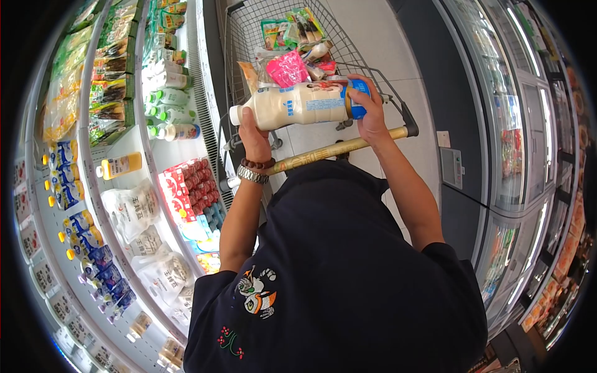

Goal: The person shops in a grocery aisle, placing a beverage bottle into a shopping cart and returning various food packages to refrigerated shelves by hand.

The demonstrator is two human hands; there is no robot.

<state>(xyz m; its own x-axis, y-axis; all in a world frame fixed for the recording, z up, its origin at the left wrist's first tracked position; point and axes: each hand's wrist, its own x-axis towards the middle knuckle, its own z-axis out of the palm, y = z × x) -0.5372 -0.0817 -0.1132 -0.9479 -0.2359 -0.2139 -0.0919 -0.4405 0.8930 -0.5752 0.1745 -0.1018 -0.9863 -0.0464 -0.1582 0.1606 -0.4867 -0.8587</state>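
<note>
A large cream-coloured bottle (298,104) with a white cap and a blue label lies sideways between my two hands, above the near end of the cart. My left hand (254,137) grips it near the cap, a watch and a beaded bracelet on the wrist. Around the blue base end wraps my right hand (368,110). Beyond the bottle, the wire cart (348,46) holds a pink packet (288,68), green packets (275,33) and several other packaged goods. The cart's yellow handle (339,148) runs just below the bottle, near my body.
On the left, refrigerated shelves (146,146) carry green-capped bottles (174,97), a yellow bottle (121,166), white bags (132,208) and red-and-white packs (186,189). Glass-fronted cabinets (519,124) stand at the right. Pale floor tiles (388,56) show beside the cart.
</note>
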